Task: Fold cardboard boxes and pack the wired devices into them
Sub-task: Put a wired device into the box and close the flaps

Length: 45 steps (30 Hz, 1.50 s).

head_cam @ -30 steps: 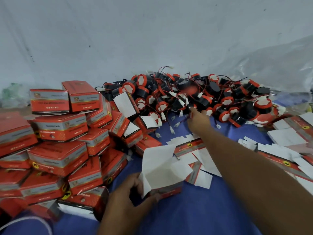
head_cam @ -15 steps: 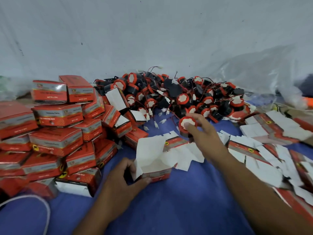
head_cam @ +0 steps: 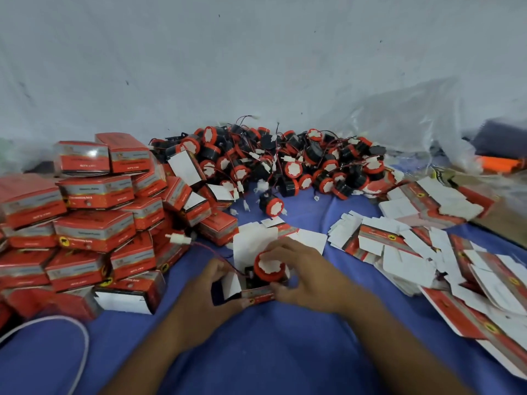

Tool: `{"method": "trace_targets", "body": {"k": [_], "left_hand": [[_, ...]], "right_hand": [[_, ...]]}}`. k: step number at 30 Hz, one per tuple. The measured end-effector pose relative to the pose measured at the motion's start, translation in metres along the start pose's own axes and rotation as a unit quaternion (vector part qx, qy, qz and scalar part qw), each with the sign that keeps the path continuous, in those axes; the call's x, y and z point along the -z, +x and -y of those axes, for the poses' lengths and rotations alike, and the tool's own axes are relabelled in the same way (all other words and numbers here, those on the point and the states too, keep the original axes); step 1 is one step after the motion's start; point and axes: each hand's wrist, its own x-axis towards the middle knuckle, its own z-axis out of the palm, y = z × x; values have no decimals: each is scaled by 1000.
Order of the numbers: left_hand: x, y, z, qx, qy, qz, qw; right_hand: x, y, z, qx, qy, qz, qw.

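Right grip [head_cam: 308,277] is holding a red-capped wired device [head_cam: 269,267] at the mouth of an open cardboard box [head_cam: 258,295]
Its fingers are curling round the device, cap up; the left grip [head_cam: 211,289] is pinching the box's left side on the blue cloth [head_cam: 285,352], and the red wire [head_cam: 211,250] is trailing left to a white connector [head_cam: 179,238]

Closed boxes [head_cam: 94,226] stand left, the devices heap [head_cam: 293,169] lies behind, flat boxes [head_cam: 379,238] right; in front, an open box [head_cam: 258,295] holds one device [head_cam: 269,267].
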Motion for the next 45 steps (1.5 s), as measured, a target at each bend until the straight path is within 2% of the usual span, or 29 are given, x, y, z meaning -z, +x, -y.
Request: {"method": "trace_targets", "body": {"k": [5,8,13,15,18,20,24,26,31,35,39,42,45], "left_hand": [[-3,2,-3,-70,-45,-86,993],[-8,1,-9,-80,-40,-83,993],[-20,6,-21,-49,-36,-47,997],[-19,8,-20,-32,-25,-48,998],[-18,9,-17,4,-37,-53,998],[-22,10,-18,25,-49,-61,997],[-26,10,-18,87,-111,-105,984],[-27,8,-17,96,-125,-121,980],[-35,3,-20,122,-135,-206,962],[-35,-2,-20,97,-133,-239,957],[-31,-10,-22,51,-133,-219,965],[-30,-13,-23,-33,-30,-186,981],[-31,-12,-23,-56,41,-159,985]], "right_hand": [[-12,3,3,12,-60,5,998],[-16,4,3,19,-67,0,998],[-17,2,9,32,-37,-50,998],[-16,3,13,32,19,-63,997],[-15,3,15,-19,99,-98,990],[-15,3,16,-37,98,-115,988],[-22,7,21,27,42,-176,983],[-29,8,24,39,53,-187,980],[-47,8,22,-11,51,-126,991],[-50,7,21,10,25,-122,992],[-42,2,19,6,-14,-53,999],[-41,-2,21,38,-49,-23,998],[-34,0,20,79,-15,7,997]]}}
